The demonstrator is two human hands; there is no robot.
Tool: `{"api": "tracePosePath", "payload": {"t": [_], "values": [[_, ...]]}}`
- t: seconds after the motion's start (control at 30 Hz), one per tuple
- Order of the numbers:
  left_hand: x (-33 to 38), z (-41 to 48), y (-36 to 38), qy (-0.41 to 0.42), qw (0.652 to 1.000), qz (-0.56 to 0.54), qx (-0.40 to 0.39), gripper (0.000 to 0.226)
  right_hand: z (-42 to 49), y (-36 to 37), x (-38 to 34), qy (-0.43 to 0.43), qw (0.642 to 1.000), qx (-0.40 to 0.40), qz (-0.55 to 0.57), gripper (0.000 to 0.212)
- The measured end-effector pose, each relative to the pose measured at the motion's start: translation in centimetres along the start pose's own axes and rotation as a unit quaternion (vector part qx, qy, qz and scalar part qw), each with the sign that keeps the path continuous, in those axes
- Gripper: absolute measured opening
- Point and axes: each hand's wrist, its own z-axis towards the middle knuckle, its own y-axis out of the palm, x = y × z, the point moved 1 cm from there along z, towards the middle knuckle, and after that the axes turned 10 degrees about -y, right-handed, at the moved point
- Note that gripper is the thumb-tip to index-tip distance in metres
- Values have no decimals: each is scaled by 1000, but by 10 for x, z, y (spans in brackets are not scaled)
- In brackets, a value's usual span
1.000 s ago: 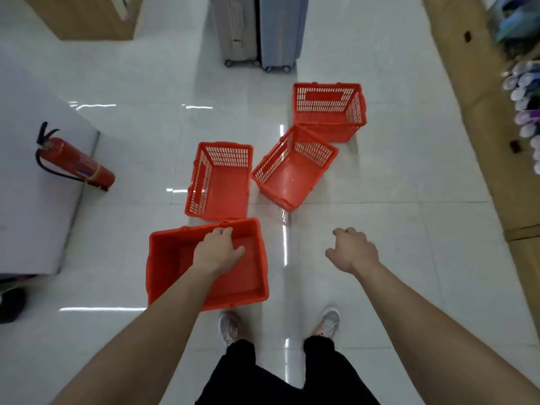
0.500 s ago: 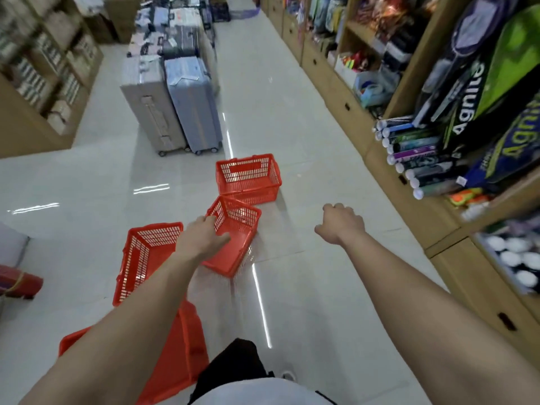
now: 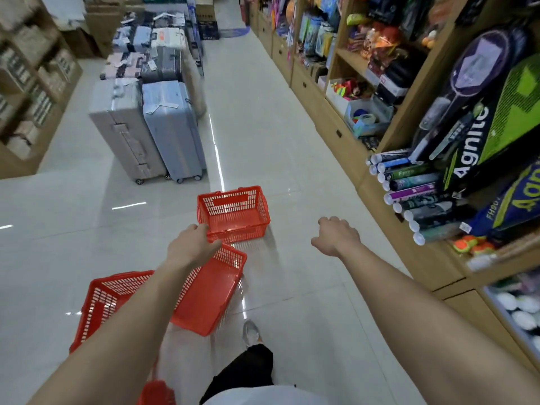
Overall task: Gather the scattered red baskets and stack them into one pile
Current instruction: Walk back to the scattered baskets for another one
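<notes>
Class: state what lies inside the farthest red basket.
Nothing shows inside the farthest red basket: only bare mesh floor and walls. The left hand covers its near-left corner.

Retail shop aisle, stocked wooden shelves (image 3: 336, 92), suitcases (image 3: 152, 127) on display, red baskets (image 3: 233, 211)
</notes>
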Motion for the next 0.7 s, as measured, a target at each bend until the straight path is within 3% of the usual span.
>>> {"api": "tracePosePath", "payload": {"t": [0.23,0.7], "values": [[23,130,-23,-31,999,-6,-36,68,145,-47,-16,5,997,-26,67,57],[52,320,10,-194,976,3,-101,76,438,-60,7,-59,987,-134,66,57]]}}
